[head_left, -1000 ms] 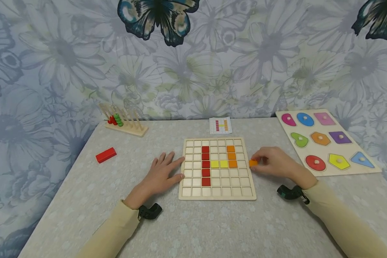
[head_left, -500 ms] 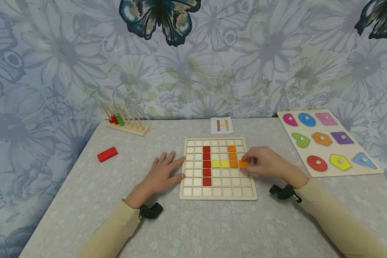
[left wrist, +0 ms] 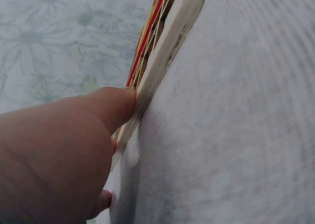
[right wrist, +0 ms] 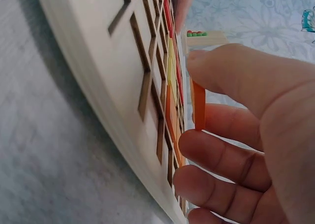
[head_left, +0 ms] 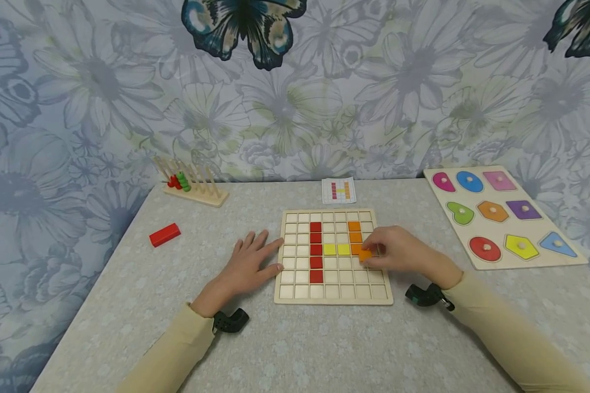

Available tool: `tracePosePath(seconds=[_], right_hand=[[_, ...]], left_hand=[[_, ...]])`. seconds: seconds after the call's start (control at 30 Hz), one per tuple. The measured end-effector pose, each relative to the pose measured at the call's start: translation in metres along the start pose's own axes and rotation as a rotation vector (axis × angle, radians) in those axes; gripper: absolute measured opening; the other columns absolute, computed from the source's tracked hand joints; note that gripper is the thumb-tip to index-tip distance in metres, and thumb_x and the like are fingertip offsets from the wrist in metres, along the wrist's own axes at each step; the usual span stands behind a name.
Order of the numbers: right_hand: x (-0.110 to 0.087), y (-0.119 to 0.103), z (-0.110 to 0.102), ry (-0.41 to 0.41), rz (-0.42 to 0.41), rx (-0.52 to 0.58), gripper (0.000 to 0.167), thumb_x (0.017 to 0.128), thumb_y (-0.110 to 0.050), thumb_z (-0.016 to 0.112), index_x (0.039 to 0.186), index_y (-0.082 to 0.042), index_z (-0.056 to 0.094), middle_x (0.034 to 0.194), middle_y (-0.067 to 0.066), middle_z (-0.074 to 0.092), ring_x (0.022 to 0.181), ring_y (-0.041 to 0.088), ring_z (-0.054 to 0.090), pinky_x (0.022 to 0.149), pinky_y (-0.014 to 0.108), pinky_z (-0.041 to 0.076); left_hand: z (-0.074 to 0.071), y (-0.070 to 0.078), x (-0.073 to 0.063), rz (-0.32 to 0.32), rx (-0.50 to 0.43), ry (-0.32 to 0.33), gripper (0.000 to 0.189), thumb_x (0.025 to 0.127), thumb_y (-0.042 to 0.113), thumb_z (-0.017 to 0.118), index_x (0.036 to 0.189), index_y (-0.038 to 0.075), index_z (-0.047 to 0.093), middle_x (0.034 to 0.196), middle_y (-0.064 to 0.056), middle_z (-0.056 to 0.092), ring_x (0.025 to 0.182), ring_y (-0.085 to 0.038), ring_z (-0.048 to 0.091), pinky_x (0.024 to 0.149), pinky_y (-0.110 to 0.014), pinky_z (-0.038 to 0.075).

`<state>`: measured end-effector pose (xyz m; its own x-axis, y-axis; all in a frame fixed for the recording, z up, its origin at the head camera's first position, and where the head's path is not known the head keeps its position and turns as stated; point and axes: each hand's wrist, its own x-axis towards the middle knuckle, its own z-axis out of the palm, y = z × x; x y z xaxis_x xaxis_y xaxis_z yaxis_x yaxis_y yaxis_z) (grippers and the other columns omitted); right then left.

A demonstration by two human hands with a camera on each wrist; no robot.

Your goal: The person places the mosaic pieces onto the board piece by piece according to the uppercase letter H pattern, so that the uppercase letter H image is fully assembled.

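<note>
A wooden grid board (head_left: 333, 301) lies in the middle of the table. Set in its cells are a column of red tiles (head_left: 316, 250), two yellow tiles (head_left: 336, 249) and a shorter column of orange tiles (head_left: 354, 232). My right hand (head_left: 398, 251) pinches a loose orange tile (right wrist: 198, 104) between thumb and fingers, over the board just below the orange column's lowest tile. On the board's left edge rests my left hand (head_left: 246, 265), fingers spread, with thumb and index fingertip touching the frame. In the left wrist view the thumb (left wrist: 120, 106) presses against the board's side.
Behind the board lies a pattern card (head_left: 338, 190) printed with a similar design. A red block (head_left: 165, 235) sits at left, near a peg stand (head_left: 196, 195) with red and green beads. To the right is a knobbed shape puzzle (head_left: 477, 240). A patterned wall rises behind the table.
My right hand has moved left from beside the board to over it, carrying the orange tile up to the orange column. The left hand stays at the board's left edge.
</note>
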<state>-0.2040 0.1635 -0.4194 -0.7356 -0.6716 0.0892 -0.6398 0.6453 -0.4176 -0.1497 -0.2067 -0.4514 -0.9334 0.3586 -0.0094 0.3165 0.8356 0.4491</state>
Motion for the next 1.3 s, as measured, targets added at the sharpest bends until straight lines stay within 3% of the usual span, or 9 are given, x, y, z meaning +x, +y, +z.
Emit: tracePosePath(seconds=[1.3], right_hand=[[-0.001, -0.004, 0.016, 0.015, -0.051, 0.001, 0.019, 0.083, -0.024, 0.084, 0.096, -0.012, 0.079, 0.076, -0.007, 0.056, 0.068, 0.005, 0.046, 0.063, 0.02, 0.039]], left_hand=[[-0.001, 0.002, 0.0, -0.007, -0.001, 0.001, 0.063, 0.102, 0.039, 0.061, 0.157, 0.017, 0.043, 0.166, -0.028, 0.024, 0.154, -0.056, 0.011, 0.117, -0.077, 0.011]])
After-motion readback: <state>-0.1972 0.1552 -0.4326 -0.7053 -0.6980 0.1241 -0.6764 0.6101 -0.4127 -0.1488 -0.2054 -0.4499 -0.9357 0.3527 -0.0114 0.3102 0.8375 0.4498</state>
